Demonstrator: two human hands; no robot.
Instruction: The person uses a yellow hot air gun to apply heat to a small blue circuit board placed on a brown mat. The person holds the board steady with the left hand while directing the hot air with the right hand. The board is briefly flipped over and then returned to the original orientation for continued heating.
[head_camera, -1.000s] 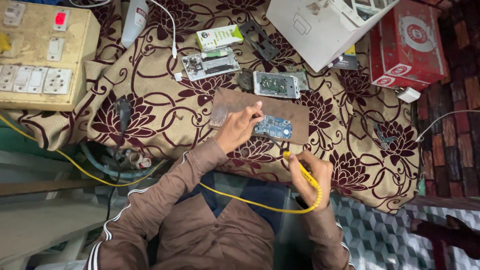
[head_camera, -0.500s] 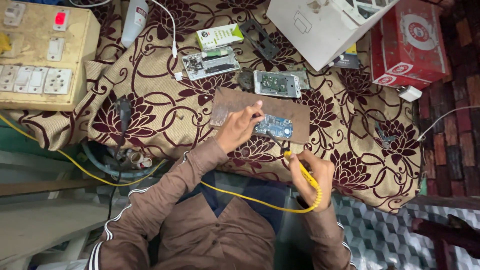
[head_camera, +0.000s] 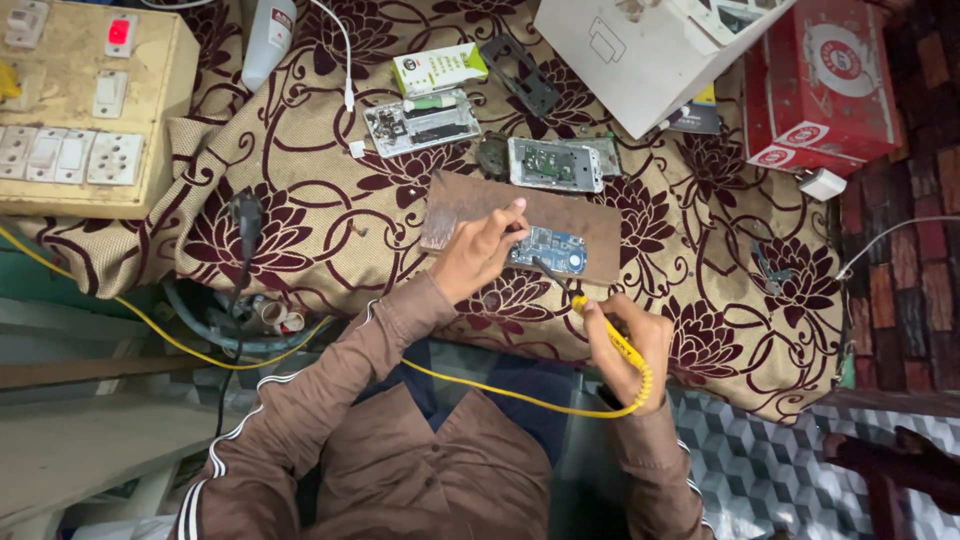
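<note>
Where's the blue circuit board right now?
In the head view, the blue circuit board lies on the brown wooden board at table centre, under the left hand's fingertips, with the soldering iron in the right hand touching it.

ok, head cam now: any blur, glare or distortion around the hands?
Head view: even, soft light with no hard shadows; left hand on the blue circuit board and right hand gripping the yellow soldering iron look sharp; no glare; slight wide-angle stretch at the edges.

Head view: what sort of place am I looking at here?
Probably a small electronics repair bench: a soldering iron in the right hand over a blue circuit board, opened phones on patterned cloth, and a switchboard.
</note>
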